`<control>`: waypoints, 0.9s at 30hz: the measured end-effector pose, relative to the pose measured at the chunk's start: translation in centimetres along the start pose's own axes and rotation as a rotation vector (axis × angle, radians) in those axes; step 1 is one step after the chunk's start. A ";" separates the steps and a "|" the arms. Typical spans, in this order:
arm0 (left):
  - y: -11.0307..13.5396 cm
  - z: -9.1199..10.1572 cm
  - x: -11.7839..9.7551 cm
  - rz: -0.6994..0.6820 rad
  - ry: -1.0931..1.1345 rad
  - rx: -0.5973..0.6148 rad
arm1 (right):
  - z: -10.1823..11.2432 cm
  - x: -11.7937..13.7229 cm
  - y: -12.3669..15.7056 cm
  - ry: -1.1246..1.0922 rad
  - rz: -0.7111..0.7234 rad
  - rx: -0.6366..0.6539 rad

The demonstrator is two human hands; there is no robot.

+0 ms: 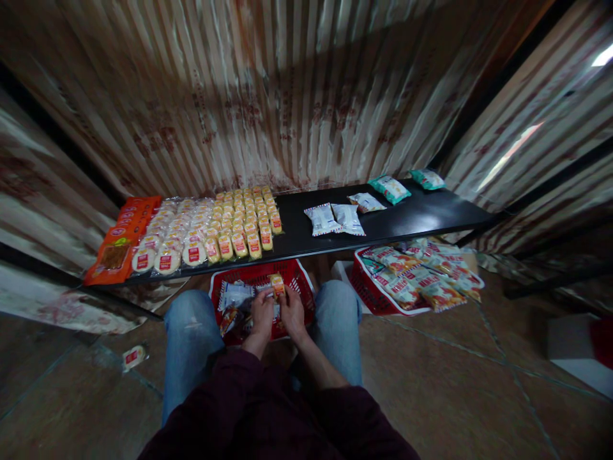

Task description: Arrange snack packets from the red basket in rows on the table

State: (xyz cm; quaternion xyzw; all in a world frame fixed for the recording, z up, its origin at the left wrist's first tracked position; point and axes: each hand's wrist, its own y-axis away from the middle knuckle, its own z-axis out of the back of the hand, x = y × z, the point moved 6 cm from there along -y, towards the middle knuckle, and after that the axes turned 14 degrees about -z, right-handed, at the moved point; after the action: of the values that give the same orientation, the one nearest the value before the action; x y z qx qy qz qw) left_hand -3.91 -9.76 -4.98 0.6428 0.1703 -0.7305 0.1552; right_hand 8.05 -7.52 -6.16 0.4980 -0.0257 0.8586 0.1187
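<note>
A shop-like space is indicated by a black shelf (pixel 290 220), on which wrapped snacks (pixel 234 220) are ranked at nine o'clock and snack bags (pixel 390 189) laid at two. Packets (pixel 402 287) are held in a red basket (pixel 363 289) at four and a second basket (pixel 303 284) at seven; curtains (pixel 306 76) are hung at twelve.

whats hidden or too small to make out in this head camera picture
All in the head view:
Fine print on the yellow packet: too small.
Exact grip of the left hand and right hand: too small and dark.
Floor of the red basket beneath them: covered by loose packets and hands.
White box: cut off by the right edge.
</note>
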 end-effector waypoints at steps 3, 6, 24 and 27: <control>-0.2 -0.2 -1.4 -0.065 -0.038 0.010 | 0.8 0.6 0.1 -0.077 0.064 -0.065; -0.3 -0.5 -3.2 -0.158 -0.081 0.018 | 1.5 1.1 0.0 -0.116 0.098 -0.121; -2.9 -2.6 -8.2 -0.378 -0.102 0.074 | 4.1 5.4 -4.2 -0.177 0.148 -0.094; -3.9 -3.4 -8.9 -0.396 -0.073 0.093 | 4.6 6.4 -5.7 -0.149 0.154 -0.103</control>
State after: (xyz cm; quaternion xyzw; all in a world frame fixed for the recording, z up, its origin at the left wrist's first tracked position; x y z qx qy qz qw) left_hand -1.51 -4.65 3.62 0.5765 0.2536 -0.7766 -0.0154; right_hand 10.27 -1.63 1.24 0.5501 -0.1167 0.8234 0.0758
